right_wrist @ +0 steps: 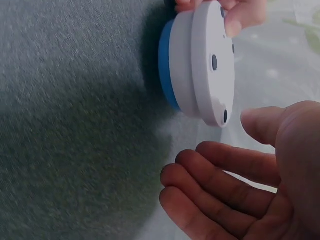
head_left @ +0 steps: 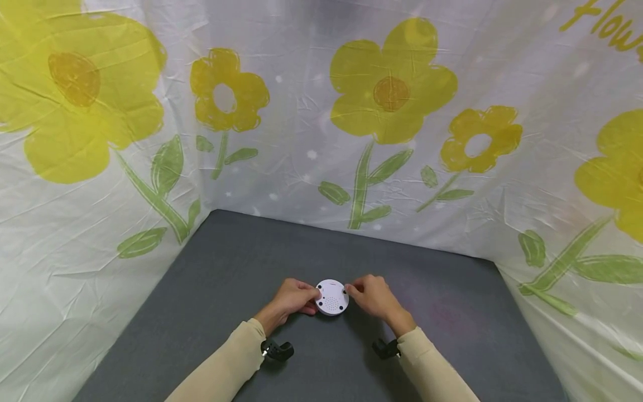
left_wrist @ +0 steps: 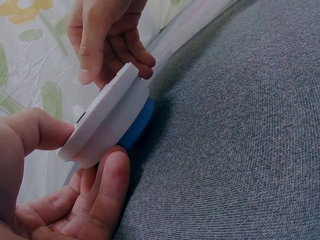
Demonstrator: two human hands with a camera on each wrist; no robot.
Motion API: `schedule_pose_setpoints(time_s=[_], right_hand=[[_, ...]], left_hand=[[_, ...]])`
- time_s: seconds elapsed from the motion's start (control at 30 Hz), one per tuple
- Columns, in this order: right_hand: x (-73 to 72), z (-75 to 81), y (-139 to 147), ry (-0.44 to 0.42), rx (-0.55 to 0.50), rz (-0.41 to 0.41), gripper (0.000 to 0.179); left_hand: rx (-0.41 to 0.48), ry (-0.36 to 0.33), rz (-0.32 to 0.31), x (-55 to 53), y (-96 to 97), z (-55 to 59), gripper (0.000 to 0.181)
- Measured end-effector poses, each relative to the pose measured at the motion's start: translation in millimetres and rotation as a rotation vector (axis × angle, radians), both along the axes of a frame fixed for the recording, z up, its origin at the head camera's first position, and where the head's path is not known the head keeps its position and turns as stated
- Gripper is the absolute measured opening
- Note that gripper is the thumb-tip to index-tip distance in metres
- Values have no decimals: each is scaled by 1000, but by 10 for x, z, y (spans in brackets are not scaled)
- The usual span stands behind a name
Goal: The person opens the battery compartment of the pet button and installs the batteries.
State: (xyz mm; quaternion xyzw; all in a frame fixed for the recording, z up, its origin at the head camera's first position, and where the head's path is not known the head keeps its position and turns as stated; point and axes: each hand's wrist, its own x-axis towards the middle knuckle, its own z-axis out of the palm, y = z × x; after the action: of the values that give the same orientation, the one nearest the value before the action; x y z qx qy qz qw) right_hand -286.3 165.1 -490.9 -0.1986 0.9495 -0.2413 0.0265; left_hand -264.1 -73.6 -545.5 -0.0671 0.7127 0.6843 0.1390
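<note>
A round white device (head_left: pixel 332 301) with black rubber feet and a patch of small holes on its upward face is at the middle of the table. Its blue underside (left_wrist: pixel 137 125) faces the grey cloth, close over it. My left hand (head_left: pixel 293 296) pinches the rim, thumb on the upper face and fingers beneath. On the other side is my right hand (head_left: pixel 375 297), its thumb and fingers spread around the near rim. In the right wrist view a gap separates these right fingers (right_wrist: pixel 225 167) from the device.
A dark grey cloth (head_left: pixel 241 245) covers the table. Behind it and at both sides hang white curtains (head_left: pixel 296 111) printed with yellow flowers. Black wrist straps (head_left: pixel 278 350) show at both of my sleeves.
</note>
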Motion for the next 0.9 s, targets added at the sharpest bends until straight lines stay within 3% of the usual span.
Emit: schedule_pose_setpoints(time_s=[0.27, 0.5, 0.57, 0.7, 0.9], right_hand=[[42, -62, -31, -24, -47, 6, 22], [101, -124, 0, -26, -154, 92, 21], [83, -210, 38, 1, -199, 124, 23], [114, -251, 31, -18, -234, 93, 21], [201, -203, -51, -156, -310, -27, 18]], left_hand=[[-3, 4, 6, 8, -1, 12, 21], [17, 2, -5, -7, 4, -4, 21], [20, 6, -5, -8, 3, -5, 20], [24, 9, -8, -3, 3, 1, 20], [12, 9, -6, 0, 11, 25, 22]])
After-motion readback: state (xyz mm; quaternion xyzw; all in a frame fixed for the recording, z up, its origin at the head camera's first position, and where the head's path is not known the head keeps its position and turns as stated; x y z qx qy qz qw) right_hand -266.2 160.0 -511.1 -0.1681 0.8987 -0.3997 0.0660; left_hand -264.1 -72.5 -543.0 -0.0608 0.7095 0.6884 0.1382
